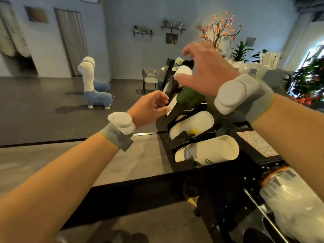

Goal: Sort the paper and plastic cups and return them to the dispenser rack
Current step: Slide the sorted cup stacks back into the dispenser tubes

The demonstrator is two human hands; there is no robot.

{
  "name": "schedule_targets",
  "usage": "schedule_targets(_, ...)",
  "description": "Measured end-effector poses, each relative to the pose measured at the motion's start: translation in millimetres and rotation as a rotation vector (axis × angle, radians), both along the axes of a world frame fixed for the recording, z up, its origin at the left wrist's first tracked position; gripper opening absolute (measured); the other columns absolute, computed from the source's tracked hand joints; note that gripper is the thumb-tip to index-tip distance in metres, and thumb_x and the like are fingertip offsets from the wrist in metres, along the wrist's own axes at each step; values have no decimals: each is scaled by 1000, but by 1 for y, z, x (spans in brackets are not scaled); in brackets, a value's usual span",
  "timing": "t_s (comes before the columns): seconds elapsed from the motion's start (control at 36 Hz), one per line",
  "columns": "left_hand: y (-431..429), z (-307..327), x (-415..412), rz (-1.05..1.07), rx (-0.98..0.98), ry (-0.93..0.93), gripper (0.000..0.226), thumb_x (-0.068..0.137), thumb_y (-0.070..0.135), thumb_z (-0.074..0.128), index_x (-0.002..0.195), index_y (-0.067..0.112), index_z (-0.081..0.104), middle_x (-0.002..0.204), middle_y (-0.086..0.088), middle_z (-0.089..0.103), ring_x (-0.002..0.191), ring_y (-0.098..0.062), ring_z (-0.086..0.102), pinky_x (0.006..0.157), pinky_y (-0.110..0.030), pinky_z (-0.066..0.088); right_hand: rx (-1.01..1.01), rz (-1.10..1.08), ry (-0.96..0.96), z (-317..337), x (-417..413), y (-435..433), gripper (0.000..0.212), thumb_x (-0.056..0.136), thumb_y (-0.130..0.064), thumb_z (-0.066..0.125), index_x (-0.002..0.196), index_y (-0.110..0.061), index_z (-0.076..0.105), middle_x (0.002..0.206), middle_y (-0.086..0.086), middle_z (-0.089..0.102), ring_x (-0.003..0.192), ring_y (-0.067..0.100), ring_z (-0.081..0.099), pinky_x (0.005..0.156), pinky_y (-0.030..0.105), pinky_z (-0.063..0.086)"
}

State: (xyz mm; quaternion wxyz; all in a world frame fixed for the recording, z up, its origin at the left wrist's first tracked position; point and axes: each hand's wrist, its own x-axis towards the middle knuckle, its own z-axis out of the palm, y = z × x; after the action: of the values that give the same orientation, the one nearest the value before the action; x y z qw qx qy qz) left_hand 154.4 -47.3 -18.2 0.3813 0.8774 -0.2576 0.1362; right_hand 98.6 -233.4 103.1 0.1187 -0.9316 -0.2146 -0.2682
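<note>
Two bare hands are raised over a black dispenser rack [184, 166] set on the grey tabletop [140, 155]. The left hand [150, 107] is held at the rack's far left edge, fingers curled in against a white strip [171, 104]. Whether the strip is pinched or only touched cannot be told. The right hand [205, 71] is held in the air above the rack, fingers spread apart, thumb out, nothing gripped.

Cup stacks are lodged in the rack's slots, lying tilted. A dark green stack [190, 98] is seen just below the right hand. A middle white paper stack [192, 123] is held in the next slot nearer. A nearest white paper stack [210, 149], marked with small print, is held in the closest slot. A clear-wrapped stack [294, 199] is seen at lower right, blurred, with an orange band at its upper end.

Grey wristbands with white pods are worn on the left wrist [121, 127] and the right wrist [240, 92]. Two blue and white alpaca stools [94, 85] are seen on the floor, well apart from the rack.
</note>
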Motion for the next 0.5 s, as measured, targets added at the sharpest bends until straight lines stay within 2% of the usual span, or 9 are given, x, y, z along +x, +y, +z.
schedule_targets(0.08, 29, -2, -25, 24, 23, -11, 18, 92, 29, 67, 107, 25, 58, 94, 15, 62, 89, -3, 63, 83, -14, 51, -26, 104, 62, -4, -15, 30, 54, 84, -48, 64, 129, -20, 51, 123, 3, 52, 106, 16, 54, 92, 35, 48)
schedule_targets(0.14, 53, -5, -51, 94, 55, 10, 14, 92, 26, 66, 103, 24, 57, 87, 19, 58, 80, 1, 60, 72, -5, 46, -27, 169, 129, -16, -27, 54, 50, 86, -47, 64, 127, -20, 53, 116, -1, 54, 102, 13, 55, 84, 27, 44)
schedule_targets(0.19, 75, -11, -71, 148, 125, 55, 14, 93, 27, 64, 104, 23, 56, 86, 19, 55, 77, 3, 56, 66, -2, 43, -33, 209, 209, -31, -34, 70, 48, 87, -45, 66, 126, -19, 54, 111, -4, 56, 101, 11, 54, 82, 23, 40)
schedule_targets(0.31, 140, -39, -126, 258, 200, 253, 12, 94, 31, 63, 105, 27, 61, 96, 13, 64, 89, -3, 61, 77, -13, 44, -73, 311, 416, -78, -48, 117, 47, 87, -44, 68, 125, -18, 56, 113, -3, 61, 103, 15, 58, 89, 29, 49)
schedule_targets(0.36, 177, -60, -158, 324, 207, 313, 14, 95, 29, 63, 107, 24, 63, 100, 9, 65, 91, -4, 61, 82, -17, 47, -93, 337, 518, -108, -53, 145, 47, 86, -45, 68, 124, -21, 55, 112, -5, 60, 101, 13, 58, 85, 26, 47)
schedule_targets(0.44, 211, -86, -190, 377, 205, 385, 19, 95, 28, 63, 111, 18, 65, 104, 3, 67, 93, -9, 63, 83, -15, 49, -93, 337, 642, -150, -57, 166, 45, 86, -45, 69, 123, -23, 55, 111, -6, 60, 97, 11, 58, 81, 24, 46)
schedule_targets(0.5, 240, -111, -212, 404, 221, 481, 21, 93, 29, 65, 111, 19, 64, 105, 2, 67, 98, -13, 64, 91, -24, 51, -91, 351, 719, -184, -67, 187, 45, 84, -44, 71, 121, -23, 57, 111, -5, 62, 98, 14, 61, 86, 29, 50)
